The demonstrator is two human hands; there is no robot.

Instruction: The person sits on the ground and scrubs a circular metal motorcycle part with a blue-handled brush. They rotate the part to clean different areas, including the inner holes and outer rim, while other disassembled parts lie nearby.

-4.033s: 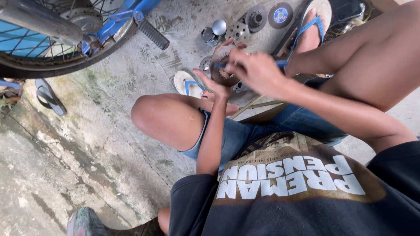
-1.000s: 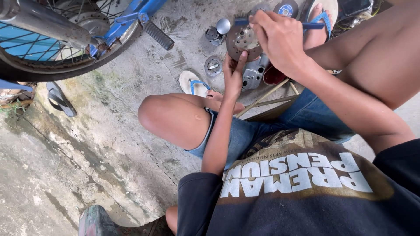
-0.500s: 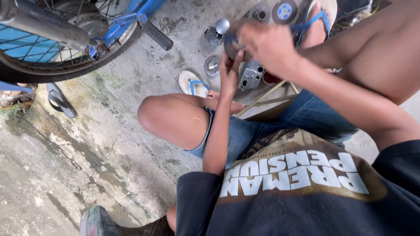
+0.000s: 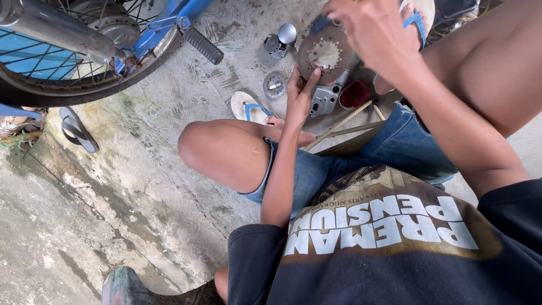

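- The concrete floor (image 4: 113,186) is stained, greenish in patches, and carries everything in view.
- A motorcycle rear wheel (image 4: 53,62) with spokes fills the upper left corner, with a blue frame tube (image 4: 161,25), a grey exhaust pipe (image 4: 51,28) and a ribbed black footpeg (image 4: 203,46) jutting toward the middle.
- The person sits low, bare knees apart, in denim shorts (image 4: 316,169) and a dark printed shirt (image 4: 384,248).
- The right hand (image 4: 375,34) is near the top edge, fingers curled around a thin blue tool (image 4: 320,24), probably a brush, whose end shows just beside the disc's upper rim; the grip looks closed.
- The left hand (image 4: 299,99) reaches up from between the knees, fingers extended and pressed against the lower edge of the disc, propping it from below.
- The round metal disc (image 4: 324,55), brownish grey with a toothed centre hole and small holes around it, is held up off the floor between the two hands, face toward the camera.
- A black sandal (image 4: 76,133) lies at left under the wheel; a white sandal with blue straps (image 4: 248,107) lies beside the left knee.
- A grey metal housing (image 4: 324,100) and a red bowl (image 4: 354,95) sit on the floor just under the disc.
- A small round part (image 4: 275,85) and a shiny metal cap (image 4: 287,33) lie left of the disc.
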